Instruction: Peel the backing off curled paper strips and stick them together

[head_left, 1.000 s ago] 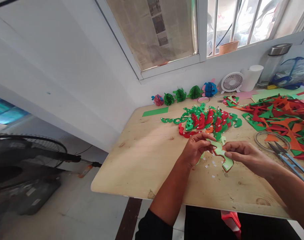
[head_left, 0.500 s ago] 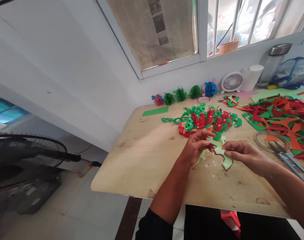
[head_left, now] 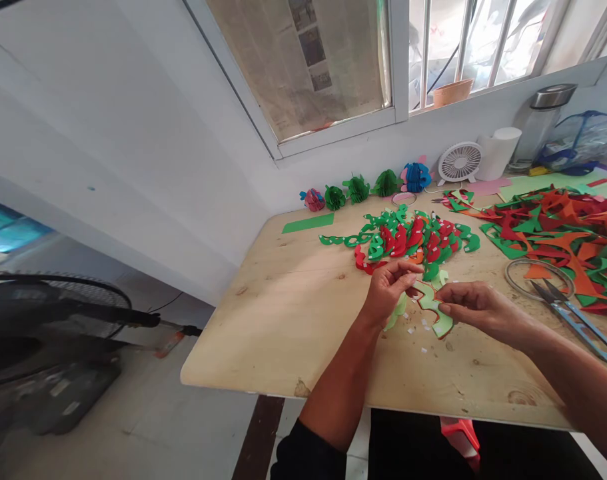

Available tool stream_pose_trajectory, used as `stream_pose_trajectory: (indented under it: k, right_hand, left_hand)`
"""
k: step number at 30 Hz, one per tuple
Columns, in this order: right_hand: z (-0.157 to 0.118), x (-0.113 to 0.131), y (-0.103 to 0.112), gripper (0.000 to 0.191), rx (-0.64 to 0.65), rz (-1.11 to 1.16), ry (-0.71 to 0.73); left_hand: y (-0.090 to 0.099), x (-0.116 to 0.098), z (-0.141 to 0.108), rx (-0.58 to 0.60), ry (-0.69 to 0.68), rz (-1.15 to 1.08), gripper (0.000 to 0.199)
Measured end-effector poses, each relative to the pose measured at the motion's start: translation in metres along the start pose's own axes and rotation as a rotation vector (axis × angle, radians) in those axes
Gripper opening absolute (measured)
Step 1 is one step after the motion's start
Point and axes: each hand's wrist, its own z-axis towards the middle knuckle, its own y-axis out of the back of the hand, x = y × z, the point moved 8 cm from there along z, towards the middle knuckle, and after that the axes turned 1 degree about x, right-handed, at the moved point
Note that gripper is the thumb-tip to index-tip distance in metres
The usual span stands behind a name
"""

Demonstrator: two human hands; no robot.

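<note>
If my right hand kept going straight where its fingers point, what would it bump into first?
Probably your left hand, just across the pale green paper piece that your right hand already pinches. Exact depth is hard to judge from one view.

Bench: pale, knotted wood [head_left: 263, 320] is running along a white wall.
Back edge: five paper figures [head_left: 357, 189] are lining up near a white fan [head_left: 460, 162], white cylinder [head_left: 500, 155] and steel-lidded bottle [head_left: 539, 130].
Back left: a green strip [head_left: 308, 223] is lying flat.
Center: red and green cutouts [head_left: 400, 239] are piling up; white bits [head_left: 424, 323] are dotting the wood.
Right: blue-handled snips [head_left: 578, 322] are overlapping a metal ring [head_left: 507, 275] beside multicolored scraps [head_left: 568, 243].
</note>
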Motion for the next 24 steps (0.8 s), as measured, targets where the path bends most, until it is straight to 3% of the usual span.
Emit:
stream_pose_trajectory:
  k: [7,14,20,24]
  right_hand:
    - [0.000,0.003,-0.001,0.034,-0.004,0.019,-0.004]
    - [0.001,0.001,0.006,0.035,-0.051,-0.093,0.037]
    - [-0.001,0.008,0.009,0.034,-0.150,-0.193,0.071]
    - [0.000,0.009,0.008,0.032,-0.142,-0.250,0.066]
  left_hand:
    - [-0.002,-0.004,0.000,0.047,-0.042,0.011,0.025]
    - [-0.008,-0.003,-0.004,0.049,0.041,0.038,0.045]
    - [-0.012,-0.002,-0.005,0.014,-0.013,0.086,0.036]
    - [-0.013,0.001,-0.004,0.022,0.005,0.037,0.038]
